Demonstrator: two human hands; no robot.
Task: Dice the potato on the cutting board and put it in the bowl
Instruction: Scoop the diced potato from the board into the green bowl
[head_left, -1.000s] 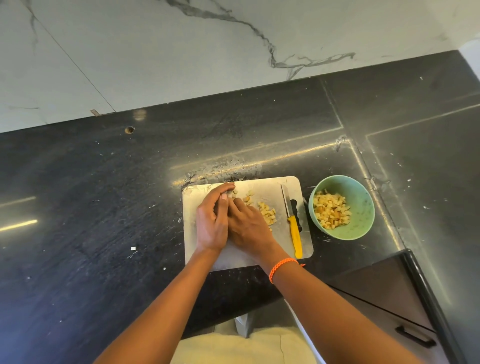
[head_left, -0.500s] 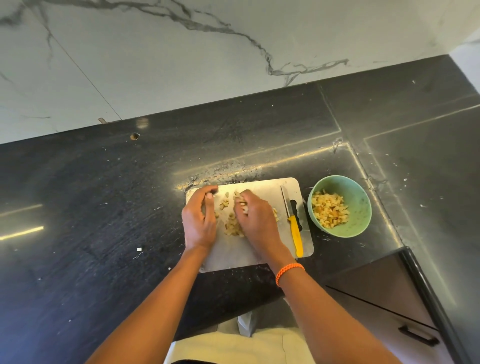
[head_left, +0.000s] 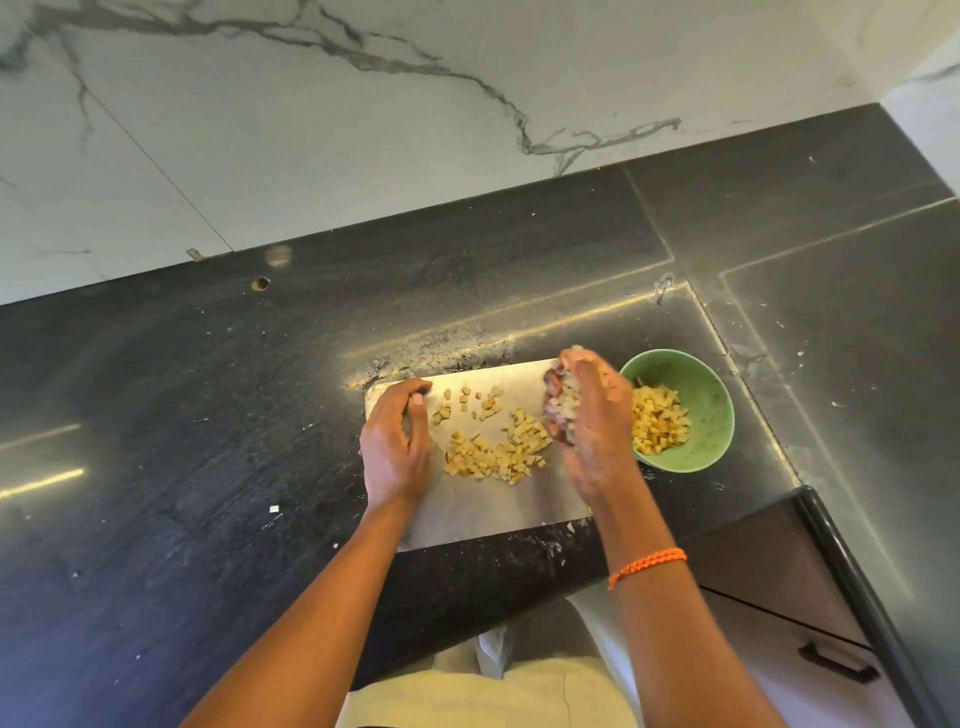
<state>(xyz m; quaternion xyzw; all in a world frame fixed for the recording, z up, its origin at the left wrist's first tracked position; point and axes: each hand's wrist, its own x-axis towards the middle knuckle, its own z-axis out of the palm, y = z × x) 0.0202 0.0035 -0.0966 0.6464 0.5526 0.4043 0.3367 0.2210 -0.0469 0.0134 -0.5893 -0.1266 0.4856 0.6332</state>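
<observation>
Transfer step in hand, judging by layout: dicing looks done, cubes going board → bowl.

Right hand (head_left: 584, 415), centre-right of frame, cupped round a handful of potato dice, raised over right end of cutting board (head_left: 493, 506), just left of green bowl (head_left: 714, 410). Fingers curled, palm turned inward; cubes visible inside the cup. Orange wristband (head_left: 647, 566) on that wrist.

Left hand (head_left: 397, 447) at board's left edge, fingers bent loosely, grasping nothing; looks to rest on or steady the board, contact not certain.

Loose diced potato (head_left: 493, 452) mid-board in a curved heap, plus a few strays toward upper-left of board. Bowl already part-filled w/ cubes, sitting on dark counter (head_left: 182, 441) just right of board.

Knife not visible here; prob. hidden under right hand, can't tell.

Next, prob.: carry handful right over bowl rim, open fingers above the pile. Needs cup kept closed till past rim, else cubes drop on counter. Then back for remaining heap; several more scoops likely. Roughly two-thirds through transfer.
</observation>
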